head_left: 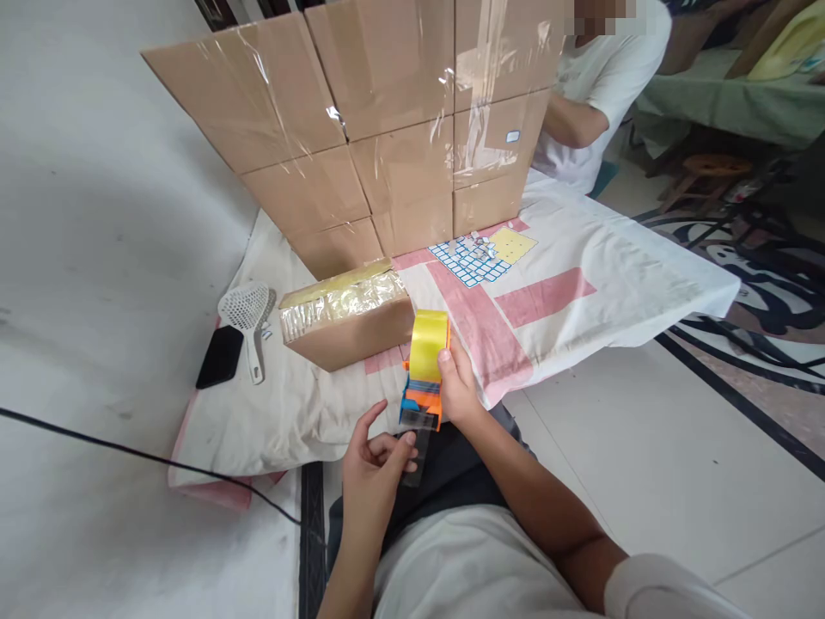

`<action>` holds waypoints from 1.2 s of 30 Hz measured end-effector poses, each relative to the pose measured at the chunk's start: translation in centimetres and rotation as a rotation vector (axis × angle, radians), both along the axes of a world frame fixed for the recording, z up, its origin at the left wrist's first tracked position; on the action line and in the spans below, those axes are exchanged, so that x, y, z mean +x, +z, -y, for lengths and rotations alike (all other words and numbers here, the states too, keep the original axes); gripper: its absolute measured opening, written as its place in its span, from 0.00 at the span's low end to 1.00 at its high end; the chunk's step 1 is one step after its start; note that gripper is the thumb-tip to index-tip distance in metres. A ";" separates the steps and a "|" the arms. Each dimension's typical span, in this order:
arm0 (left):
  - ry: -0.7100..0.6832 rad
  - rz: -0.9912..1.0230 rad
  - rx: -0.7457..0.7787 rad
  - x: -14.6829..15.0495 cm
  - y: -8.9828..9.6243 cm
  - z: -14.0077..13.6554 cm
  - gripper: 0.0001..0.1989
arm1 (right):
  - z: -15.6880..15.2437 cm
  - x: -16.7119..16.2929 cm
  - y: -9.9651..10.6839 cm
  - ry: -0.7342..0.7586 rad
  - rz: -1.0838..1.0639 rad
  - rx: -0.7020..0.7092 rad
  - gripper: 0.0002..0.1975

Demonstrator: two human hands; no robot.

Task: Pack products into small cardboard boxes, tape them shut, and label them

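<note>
A tape dispenser (425, 400) in orange and blue, loaded with a yellow-looking roll of packing tape (429, 344), is gripped from the side by my right hand (459, 383). From its lower end hangs a short clear strip of tape (416, 460). My left hand (377, 456) has its thumb and curled fingers closed on the strip's edge, while the index finger points up. Just beyond the dispenser lies a small cardboard box (348, 331), its top covered with shiny tape.
Stacked cardboard boxes (400, 172) form a wall across the cloth-covered table (619, 266). A white slotted scoop (245, 309) and a black flat object (220, 357) lie at left. Behind the stack, at right, is another person (602, 94). A black cable (148, 454) crosses at lower left.
</note>
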State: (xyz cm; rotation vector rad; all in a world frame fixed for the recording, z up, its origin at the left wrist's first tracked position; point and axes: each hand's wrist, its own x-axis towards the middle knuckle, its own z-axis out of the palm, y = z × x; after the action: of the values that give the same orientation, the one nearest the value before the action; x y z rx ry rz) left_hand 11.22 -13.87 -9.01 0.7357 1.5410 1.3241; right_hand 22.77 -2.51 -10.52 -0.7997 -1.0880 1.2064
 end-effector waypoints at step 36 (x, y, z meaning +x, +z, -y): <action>-0.192 -0.051 0.155 0.0 -0.6 -0.4 0.29 | 0.5 -0.4 2.6 0.139 -0.340 -0.454 0.23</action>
State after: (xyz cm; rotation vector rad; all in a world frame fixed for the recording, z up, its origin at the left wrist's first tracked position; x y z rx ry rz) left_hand 11.25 -13.50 -9.59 0.9960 1.3796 1.2981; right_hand 22.33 -3.01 -7.89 -0.8271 -0.6037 1.6719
